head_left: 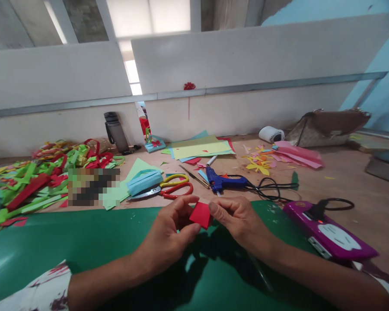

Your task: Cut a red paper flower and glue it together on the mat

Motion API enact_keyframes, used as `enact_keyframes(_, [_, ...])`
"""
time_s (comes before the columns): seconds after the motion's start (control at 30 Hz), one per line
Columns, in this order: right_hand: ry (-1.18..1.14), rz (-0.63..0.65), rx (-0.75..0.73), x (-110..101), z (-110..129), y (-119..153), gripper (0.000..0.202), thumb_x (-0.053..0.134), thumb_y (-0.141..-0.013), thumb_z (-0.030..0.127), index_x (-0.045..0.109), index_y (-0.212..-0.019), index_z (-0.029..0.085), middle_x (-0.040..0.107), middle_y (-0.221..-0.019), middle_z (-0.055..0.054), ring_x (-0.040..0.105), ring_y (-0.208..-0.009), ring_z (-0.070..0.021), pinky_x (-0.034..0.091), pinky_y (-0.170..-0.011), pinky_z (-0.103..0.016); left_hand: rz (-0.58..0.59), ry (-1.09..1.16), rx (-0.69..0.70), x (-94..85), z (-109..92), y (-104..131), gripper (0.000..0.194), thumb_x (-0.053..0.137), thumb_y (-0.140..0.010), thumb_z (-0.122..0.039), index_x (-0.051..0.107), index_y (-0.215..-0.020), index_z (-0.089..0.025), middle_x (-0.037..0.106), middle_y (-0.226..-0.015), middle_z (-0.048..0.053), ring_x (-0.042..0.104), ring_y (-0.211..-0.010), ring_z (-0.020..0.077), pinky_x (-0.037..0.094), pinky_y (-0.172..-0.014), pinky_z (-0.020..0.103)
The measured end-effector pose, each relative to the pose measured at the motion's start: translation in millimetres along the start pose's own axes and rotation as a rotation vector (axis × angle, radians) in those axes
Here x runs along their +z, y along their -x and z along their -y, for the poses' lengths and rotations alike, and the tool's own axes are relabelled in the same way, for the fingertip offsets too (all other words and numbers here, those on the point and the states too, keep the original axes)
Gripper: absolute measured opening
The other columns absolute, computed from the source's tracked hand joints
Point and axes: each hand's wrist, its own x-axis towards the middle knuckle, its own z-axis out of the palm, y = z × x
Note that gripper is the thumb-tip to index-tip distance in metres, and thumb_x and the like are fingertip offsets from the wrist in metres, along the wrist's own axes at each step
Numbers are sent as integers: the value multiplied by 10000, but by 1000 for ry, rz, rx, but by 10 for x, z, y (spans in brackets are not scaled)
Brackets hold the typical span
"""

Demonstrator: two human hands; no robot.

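A small folded piece of red paper (200, 215) is held up between both hands, above a green mat (116, 242). My left hand (173, 235) grips its left and lower edge between thumb and fingers. On the right side, my right hand (240, 220) pinches the same paper with thumb and fingertips. Just beyond the hands lie scissors (176, 185) with red and yellow handles and a blue hot glue gun (225, 181). Under my right forearm rests a clear glue stick-like rod (261, 272).
Cut paper strips (29, 185) pile up at the left. A dark bottle (116, 131), coloured sheets (197, 149) and a white roll (271, 134) stand or lie toward the wall. To the right are a purple power strip (330, 235) with a black cord and a brown handbag (330, 127).
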Motion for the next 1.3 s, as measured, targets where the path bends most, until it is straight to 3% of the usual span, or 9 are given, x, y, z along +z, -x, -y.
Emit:
enact_keyframes(0.1, [16,10,-20,2,-4,0,439,447,-888,458,586,-606,151,460,-548,36,385,-514,-99,304,-489,-222,-3,-73,19,-4,37,8,498,594,-749,-160,445,-1223,-127,631,-951,88,575,-831,170,444,-746,282])
enact_keyframes(0.2, [10,19,-2,-1,-4,-4,449,436,-888,469,608,-626,148,499,-557,19,425,-521,-110,325,-490,-224,-9,-139,34,-12,31,12,447,557,-803,-240,469,-1228,-132,636,-919,70,562,-739,147,448,-686,263])
enact_keyframes(0.3, [30,-5,9,-4,-10,-3,427,450,-884,465,629,-660,148,536,-573,7,456,-535,-116,344,-501,-227,-25,-218,28,-24,-16,11,284,440,-878,-339,601,-979,-127,610,-720,26,518,-616,126,423,-617,245])
enact_keyframes(0.37, [55,-17,-7,-4,-14,2,415,452,-888,451,632,-662,153,556,-585,1,473,-555,-122,362,-525,-232,-35,-225,-5,-34,-45,7,334,396,-894,-365,603,-786,-127,589,-634,23,523,-609,133,415,-632,248])
enact_keyframes(0.43, [60,-15,-22,-2,-13,6,407,453,-891,439,632,-656,158,575,-597,-5,492,-571,-128,383,-544,-236,-36,-173,-51,-43,-55,-3,354,392,-891,-378,579,-720,-130,592,-613,31,533,-607,139,416,-641,254])
enact_keyframes(0.57, [50,-34,-17,1,2,0,320,538,-849,386,628,-633,168,595,-583,3,525,-558,-127,404,-535,-229,-38,-26,-120,-53,-31,-37,311,443,-859,-386,564,-724,-133,595,-596,35,528,-571,135,408,-606,248])
enact_keyframes(0.77, [29,-32,4,19,39,-13,109,578,-762,132,640,-680,169,664,-661,5,597,-630,-129,458,-625,-225,-28,105,-94,-37,-39,-52,152,542,-807,-269,585,-847,-129,587,-639,8,497,-536,100,385,-562,223])
enact_keyframes(1.07, [-21,-47,9,26,35,-2,82,556,-757,121,609,-717,171,653,-664,11,604,-615,-121,470,-592,-218,-30,117,-83,-31,-47,-51,149,547,-779,-205,593,-898,-128,577,-634,1,494,-535,101,389,-556,225])
enact_keyframes(1.3, [-41,-59,-26,24,0,1,91,551,-771,110,613,-747,173,649,-688,17,607,-629,-116,478,-614,-221,0,56,-21,-42,-48,-8,363,500,-827,-237,531,-1179,-153,599,-722,9,520,-613,111,419,-635,239])
